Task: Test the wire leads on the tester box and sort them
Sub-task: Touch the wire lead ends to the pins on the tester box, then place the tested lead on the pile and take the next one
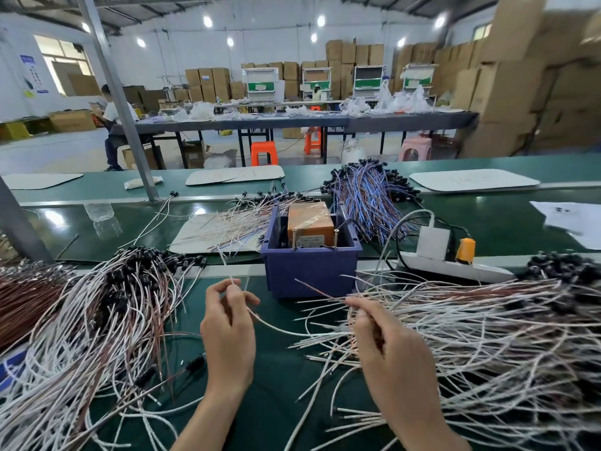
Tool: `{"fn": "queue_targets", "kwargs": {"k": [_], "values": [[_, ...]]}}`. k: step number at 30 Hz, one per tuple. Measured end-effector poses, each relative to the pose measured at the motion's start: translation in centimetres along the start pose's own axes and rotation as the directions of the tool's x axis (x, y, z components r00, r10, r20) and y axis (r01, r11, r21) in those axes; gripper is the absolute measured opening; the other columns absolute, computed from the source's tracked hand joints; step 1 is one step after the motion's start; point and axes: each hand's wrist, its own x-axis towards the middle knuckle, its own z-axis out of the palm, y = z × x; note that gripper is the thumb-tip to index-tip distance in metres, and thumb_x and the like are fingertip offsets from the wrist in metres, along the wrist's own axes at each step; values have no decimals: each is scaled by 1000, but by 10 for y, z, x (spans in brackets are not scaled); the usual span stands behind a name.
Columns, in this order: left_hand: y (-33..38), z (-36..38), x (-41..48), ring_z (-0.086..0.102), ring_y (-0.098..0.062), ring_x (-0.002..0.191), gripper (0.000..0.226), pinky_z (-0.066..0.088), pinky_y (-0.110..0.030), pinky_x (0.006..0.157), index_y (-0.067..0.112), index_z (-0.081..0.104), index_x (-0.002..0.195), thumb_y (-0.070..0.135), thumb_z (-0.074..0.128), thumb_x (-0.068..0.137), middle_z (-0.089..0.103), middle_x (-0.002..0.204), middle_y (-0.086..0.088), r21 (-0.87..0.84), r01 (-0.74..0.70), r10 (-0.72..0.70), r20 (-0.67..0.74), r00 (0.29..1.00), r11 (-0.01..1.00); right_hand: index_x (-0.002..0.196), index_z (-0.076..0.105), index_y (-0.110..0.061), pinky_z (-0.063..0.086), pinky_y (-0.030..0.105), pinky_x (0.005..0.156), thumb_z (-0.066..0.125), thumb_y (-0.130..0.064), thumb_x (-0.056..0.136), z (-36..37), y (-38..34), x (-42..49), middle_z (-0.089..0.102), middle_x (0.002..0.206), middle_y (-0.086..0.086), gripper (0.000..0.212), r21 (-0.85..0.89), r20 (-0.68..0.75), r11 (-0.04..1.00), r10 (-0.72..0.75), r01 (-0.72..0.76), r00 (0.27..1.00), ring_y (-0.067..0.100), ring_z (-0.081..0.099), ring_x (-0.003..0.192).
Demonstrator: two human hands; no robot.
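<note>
Fingers (239, 299) of our left hand (227, 330) pinch a white lead (276, 327), our right hand (387, 346) a brown lead (320, 291): pickup step, next probably touching both ends to the tester (310, 227).

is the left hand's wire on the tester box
No, the left hand pinches its wire in front of the blue bin, short of the tester box.

Single head cam, wide-angle, tilted forward and down over the bench (279, 385). Close at bottom: left hand (227, 330), right hand (393, 349); box (310, 275) mid-frame, hall (266, 50) far up top.
</note>
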Motion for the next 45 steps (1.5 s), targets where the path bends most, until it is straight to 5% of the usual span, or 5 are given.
{"fn": "queue_targets", "kwargs": {"k": [11,17,30,39,45], "values": [[-8,9,-18,63,-11,60,20,51,-29,56,37,54,101,26,38,105,68,77,13,156,-133,90,254,963,979,106,74,-30,46,29,59,42,-39,94,-131,53,90,57,82,-3,35,-282,-248,956,-159,86,956,19,57,69],[-9,10,-23,58,-14,51,27,48,-32,49,50,52,99,27,39,105,68,74,10,187,-171,99,340,935,967,111,76,-26,42,51,97,55,-27,96,-159,99,113,67,114,6,26,-547,-32,837,-1,-17,999,32,54,109],[18,-30,9,63,-4,64,24,53,-36,64,39,59,93,27,42,105,70,75,18,370,-169,3,409,912,914,127,65,-23,47,34,98,54,-22,99,18,18,28,69,110,-8,30,-109,158,969,-205,223,966,12,60,105],[9,-106,56,44,-13,132,35,30,-37,116,32,52,139,28,43,106,56,139,12,764,-537,-233,630,741,358,126,67,-23,36,25,95,59,-14,97,50,19,9,70,110,-8,31,-106,214,964,-216,242,953,14,63,105],[-5,-104,60,47,-14,120,24,33,-32,105,34,52,127,30,45,105,56,125,11,680,-717,-218,731,646,154,127,66,-21,40,28,96,57,-14,97,48,17,7,70,109,-7,32,-81,222,971,-204,227,953,14,62,105]]}}
